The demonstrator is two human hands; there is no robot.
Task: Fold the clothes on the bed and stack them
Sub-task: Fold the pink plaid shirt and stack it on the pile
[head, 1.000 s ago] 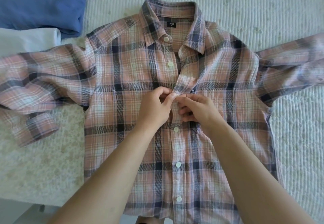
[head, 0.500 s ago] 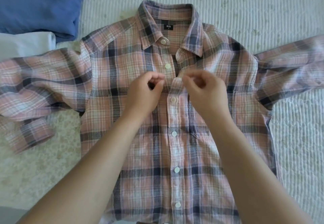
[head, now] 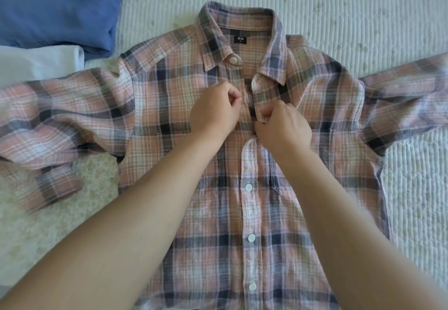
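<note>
White ribbed bedding (head: 339,6) covers the bed, and on it a pink and navy plaid shirt (head: 169,125) lies face up, collar away from the person, both sleeves spread out to the sides. Its lower front is buttoned: three white buttons (head: 248,186) show in a row down the placket, while the collar and upper chest lie open. The left hand (head: 215,113) has its fingers curled tight at the edge of the button side just below the collar, apparently pinching the cloth, though exactly what sits between the fingertips cannot be made out. The right hand (head: 283,127) pinches the edge of the buttonhole side, its fingers curled around a small fold of fabric, and the two hands sit close together near the next fastening. At the upper left a blue garment (head: 55,6) rests beside a white one (head: 36,64), touching; whether these are already folded cannot be told. By this showing the task is at an early stage for this shirt: buttoning appears to be in hand, no fold has been made, and stacking remains to be done.
</note>
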